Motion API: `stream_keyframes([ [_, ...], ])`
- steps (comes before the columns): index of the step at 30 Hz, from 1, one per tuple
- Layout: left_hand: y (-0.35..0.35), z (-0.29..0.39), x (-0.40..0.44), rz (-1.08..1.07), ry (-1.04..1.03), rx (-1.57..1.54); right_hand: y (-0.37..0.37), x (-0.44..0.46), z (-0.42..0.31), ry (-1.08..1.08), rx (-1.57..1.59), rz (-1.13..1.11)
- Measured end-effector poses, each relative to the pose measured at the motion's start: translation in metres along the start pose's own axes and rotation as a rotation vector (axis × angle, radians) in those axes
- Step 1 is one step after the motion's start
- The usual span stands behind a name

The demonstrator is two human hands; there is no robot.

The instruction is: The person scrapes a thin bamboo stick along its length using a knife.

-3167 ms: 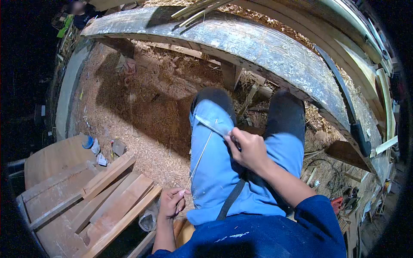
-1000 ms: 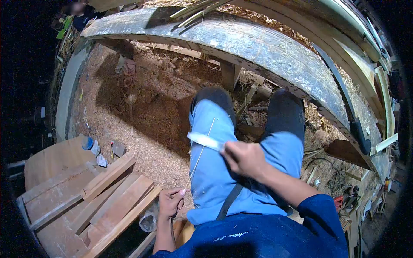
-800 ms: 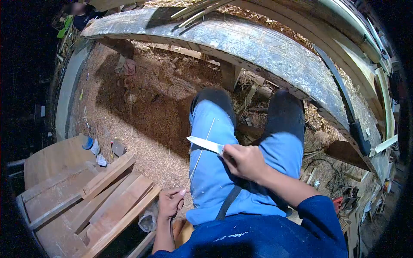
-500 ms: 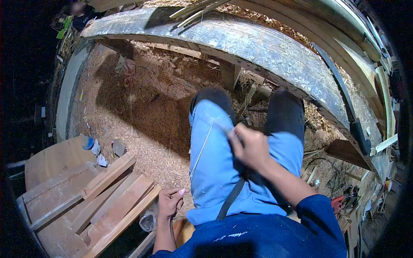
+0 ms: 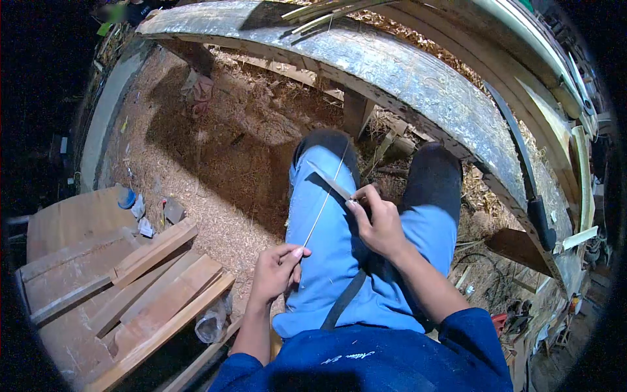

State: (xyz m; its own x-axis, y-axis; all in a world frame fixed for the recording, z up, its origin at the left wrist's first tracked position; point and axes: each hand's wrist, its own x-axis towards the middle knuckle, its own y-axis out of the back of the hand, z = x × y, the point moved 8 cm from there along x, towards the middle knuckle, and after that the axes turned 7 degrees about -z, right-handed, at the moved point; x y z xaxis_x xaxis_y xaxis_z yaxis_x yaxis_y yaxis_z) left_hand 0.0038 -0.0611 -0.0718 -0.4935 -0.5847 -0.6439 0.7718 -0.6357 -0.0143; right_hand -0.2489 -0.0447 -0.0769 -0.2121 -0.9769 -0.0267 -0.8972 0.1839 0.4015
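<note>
My left hand point(image 5: 277, 271) pinches the lower end of a thin, pale strip point(image 5: 321, 210), probably bamboo, between thumb and fingertips. The strip slants up and away over my left thigh, past the knee. In my right hand point(image 5: 379, 225) is a small knife point(image 5: 331, 183), its blade pointing up and to the left. That blade crosses the strip above my thigh; whether they touch, I cannot tell. The knife's handle is mostly hidden by my fingers.
A long, worn plank bench point(image 5: 392, 65) curves beyond my knees, bearing several split strips point(image 5: 326, 18) and a long black-handled blade point(image 5: 514, 134). Stacked timber point(image 5: 163, 297) and a blue round object point(image 5: 127, 198) lie left. Shavings cover the floor. Part of a person point(image 5: 134, 12) shows top left.
My left hand has moved up and right, bringing the strip across my thigh. The knife, blurred before, now shows clearly beside the strip. The camera view has shifted slightly.
</note>
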Motion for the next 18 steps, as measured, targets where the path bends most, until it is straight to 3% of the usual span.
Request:
stream_keyframes([
  [4,-0.006,0.013,0.016,-0.010,-0.007,0.029,-0.013,-0.010,-0.019,0.101,-0.130,-0.067],
  [8,-0.002,-0.003,0.024,0.004,-0.080,0.001,-0.039,-0.036,-0.062,0.306,-0.281,-0.309],
  [10,-0.004,0.001,0.022,0.009,-0.107,-0.011,-0.037,-0.033,-0.058,0.319,-0.268,-0.294],
  [14,-0.008,0.007,0.018,0.025,-0.052,-0.007,-0.012,0.001,-0.036,0.137,-0.226,-0.127],
  [18,-0.006,0.003,0.021,0.030,-0.101,-0.018,-0.035,-0.022,-0.055,0.363,-0.300,-0.257],
])
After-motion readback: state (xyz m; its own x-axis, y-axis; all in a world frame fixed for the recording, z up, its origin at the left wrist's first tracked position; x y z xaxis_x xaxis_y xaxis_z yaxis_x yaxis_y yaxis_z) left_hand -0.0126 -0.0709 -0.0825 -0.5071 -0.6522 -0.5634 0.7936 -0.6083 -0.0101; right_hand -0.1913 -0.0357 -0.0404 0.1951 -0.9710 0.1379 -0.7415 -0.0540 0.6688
